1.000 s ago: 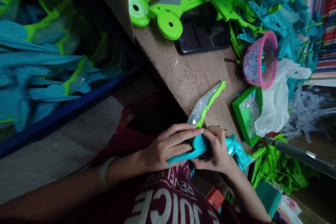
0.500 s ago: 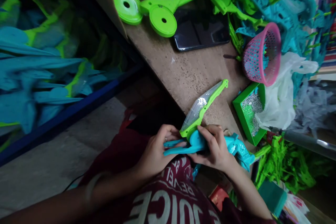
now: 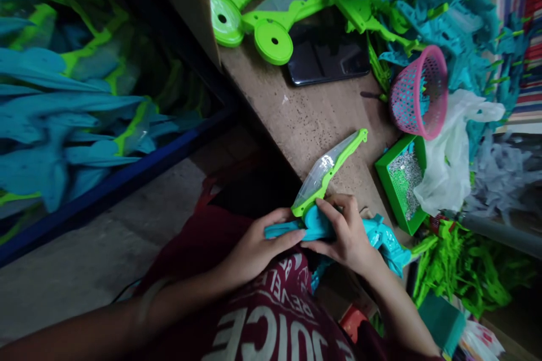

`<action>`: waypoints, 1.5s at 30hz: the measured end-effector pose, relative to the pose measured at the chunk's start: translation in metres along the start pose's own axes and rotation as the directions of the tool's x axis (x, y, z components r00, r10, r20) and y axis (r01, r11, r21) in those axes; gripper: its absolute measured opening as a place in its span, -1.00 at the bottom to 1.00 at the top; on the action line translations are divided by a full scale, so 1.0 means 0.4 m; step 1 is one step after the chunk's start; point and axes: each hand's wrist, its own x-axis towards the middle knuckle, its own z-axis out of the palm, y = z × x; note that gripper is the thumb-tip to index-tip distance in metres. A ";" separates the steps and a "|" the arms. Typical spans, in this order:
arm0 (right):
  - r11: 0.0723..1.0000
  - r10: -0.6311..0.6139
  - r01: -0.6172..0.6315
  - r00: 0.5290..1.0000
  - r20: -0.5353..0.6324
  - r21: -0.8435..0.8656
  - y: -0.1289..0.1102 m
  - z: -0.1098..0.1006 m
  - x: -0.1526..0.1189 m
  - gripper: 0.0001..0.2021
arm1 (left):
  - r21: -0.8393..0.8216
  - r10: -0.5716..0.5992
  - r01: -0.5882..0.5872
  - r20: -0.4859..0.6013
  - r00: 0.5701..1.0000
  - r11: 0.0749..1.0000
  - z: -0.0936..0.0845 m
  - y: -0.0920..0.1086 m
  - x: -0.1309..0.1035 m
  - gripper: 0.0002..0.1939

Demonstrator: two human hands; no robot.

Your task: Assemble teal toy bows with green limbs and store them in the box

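Close to my body, both hands hold a blue plastic toy part (image 3: 317, 224) over the table's near edge. My left hand (image 3: 263, 241) grips its narrow end, thumb on the near side and fingers on the far side. Around the wider middle, my right hand (image 3: 345, 230) is closed, with fingers over the rounded blue disc. From the blue part a lime-green arm with a clear plastic wing (image 3: 328, 172) sticks out across the table. The blue part's far end, shaped like an animal's head, shows beyond my right hand. Some fingertips are hidden behind the part.
A black phone (image 3: 330, 62) lies near green disc-ended parts (image 3: 273, 42). Right of it stand a pink basket (image 3: 440, 101), a green tray (image 3: 392, 189) of small metal pieces and a white plastic bag (image 3: 449, 163). A blue-rimmed bin (image 3: 173, 155) of toy parts is at left.
The two prongs at the blue part's left end, apart before, are now pressed together, with my left thumb moved up over them. The view has shifted slightly.
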 end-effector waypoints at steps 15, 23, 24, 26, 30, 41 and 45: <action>0.341 0.635 -0.346 0.770 0.057 0.874 0.040 -0.034 0.170 -0.46 | -0.152 0.098 -0.138 -0.242 0.965 0.979 0.066 0.026 0.014 -0.40; 0.318 0.279 -0.478 0.873 0.401 0.819 0.049 -0.100 0.156 -0.57 | 0.024 0.246 -0.247 -0.206 0.947 0.969 0.074 0.044 0.015 -0.38; 0.331 0.291 -0.470 0.876 0.386 0.818 0.050 -0.098 0.154 -0.57 | -0.008 0.243 -0.249 -0.192 0.951 0.969 0.076 0.043 0.017 -0.39; 0.364 0.309 -0.446 0.886 0.345 0.818 0.053 -0.094 0.150 -0.56 | -0.066 0.242 -0.252 -0.135 0.961 0.965 0.080 0.036 0.020 -0.44; 0.418 0.272 -0.405 0.910 0.313 0.813 0.067 -0.093 0.147 -0.55 | -0.071 0.259 -0.266 -0.093 0.961 0.961 0.087 0.021 0.021 -0.53; 0.155 0.489 -0.244 0.861 0.141 0.957 0.091 -0.020 0.178 -0.44 | -0.013 0.188 -0.197 -0.246 0.951 0.980 0.077 0.040 0.032 -0.36; 0.352 0.402 -0.154 0.916 0.000 0.923 0.103 -0.024 0.170 -0.35 | 0.022 0.181 -0.180 -0.199 0.963 0.983 0.079 0.049 0.037 -0.37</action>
